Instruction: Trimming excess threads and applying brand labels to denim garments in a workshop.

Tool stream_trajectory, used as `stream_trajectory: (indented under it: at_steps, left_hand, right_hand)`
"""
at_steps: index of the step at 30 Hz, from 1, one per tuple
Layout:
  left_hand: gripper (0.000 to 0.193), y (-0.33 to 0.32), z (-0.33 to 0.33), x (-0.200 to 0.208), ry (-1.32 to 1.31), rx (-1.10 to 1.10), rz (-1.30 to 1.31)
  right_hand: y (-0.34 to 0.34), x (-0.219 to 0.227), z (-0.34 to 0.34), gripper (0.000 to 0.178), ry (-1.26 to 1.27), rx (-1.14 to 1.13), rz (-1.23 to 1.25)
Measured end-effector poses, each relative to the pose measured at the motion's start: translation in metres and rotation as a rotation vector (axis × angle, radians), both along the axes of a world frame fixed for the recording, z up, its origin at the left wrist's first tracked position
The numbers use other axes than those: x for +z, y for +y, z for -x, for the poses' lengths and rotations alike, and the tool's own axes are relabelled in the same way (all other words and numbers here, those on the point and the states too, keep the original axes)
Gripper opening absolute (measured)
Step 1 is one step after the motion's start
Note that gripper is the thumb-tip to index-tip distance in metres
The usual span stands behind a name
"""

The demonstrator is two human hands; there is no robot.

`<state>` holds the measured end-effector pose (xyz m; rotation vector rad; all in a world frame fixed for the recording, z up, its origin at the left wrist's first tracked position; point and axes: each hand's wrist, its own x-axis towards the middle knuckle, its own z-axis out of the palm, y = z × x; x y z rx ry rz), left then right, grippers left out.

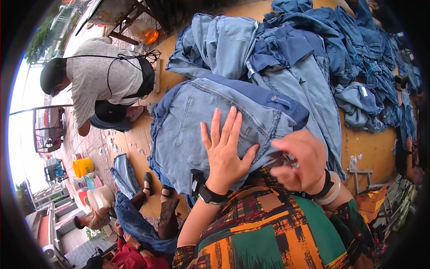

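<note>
A pair of light blue jeans [179, 134] lies inside out in front of me, with frayed seams and a darker blue band bearing a label. My left hand [226, 154] rests flat on the denim, fingers stretched toward the far side. Beside it, over the near right edge of the jeans, my right hand [302, 161] is raised with curled fingers. Something small and dark shows at its thumb and fingertips, blurred too much to name. A dark band is on each of my wrists, and a pale bracelet [330, 190] on the right one.
More jeans [219, 42] are spread beyond, with darker denim heaped [345, 45] at the far right. On the left a person in a grey shirt [101, 71] bends over; another in red [134, 253] sits with denim at lower left. A yellow bucket [83, 167] stands left.
</note>
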<state>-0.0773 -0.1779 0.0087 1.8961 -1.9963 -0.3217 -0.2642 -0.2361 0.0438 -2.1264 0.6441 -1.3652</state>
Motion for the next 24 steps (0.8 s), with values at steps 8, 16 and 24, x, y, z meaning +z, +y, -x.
stream_trajectory:
  at_steps: [8,16,24]
  left_hand:
    - [0.084,-0.010,-0.011,0.003,-0.053,-0.040,-0.073]
    - [0.089,-0.013,-0.019,-0.004,0.009,-0.018,-0.105]
    - [0.057,-0.013,-0.025,-0.003,0.152,0.008,-0.046]
  right_hand:
    - [-0.004,-0.118,-0.032,0.020,-0.087,0.023,-0.724]
    - [-0.004,-0.138,-0.038,0.030,-0.357,-0.107,-1.343]
    - [-0.007,-0.125,-0.030,0.030,-0.352,-0.093,-1.308]
